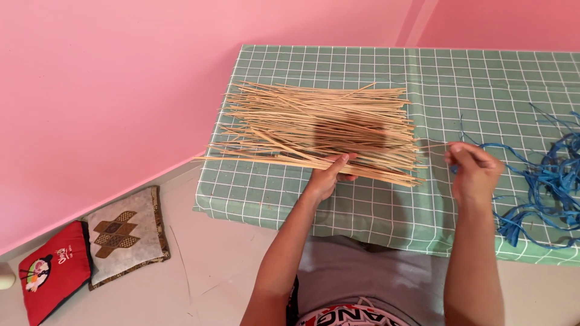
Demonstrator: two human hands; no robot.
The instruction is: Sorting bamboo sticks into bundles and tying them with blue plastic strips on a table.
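The pile of thin sticks (317, 130) lies on the counter (386, 205) with its long axis left-right; the left hand (329, 175) pinches sticks at the pile's near edge, the right hand (474, 172), just beyond its right end, pinches one stick's tip.

Single head camera, high above seated person, tilting steeply down and forward. Near view: forearms rise from bottom edge, green checked tablecloth (423, 205) fills centre and right. Pink wall (121, 78) runs across top, pale floor (199, 265) lower left.
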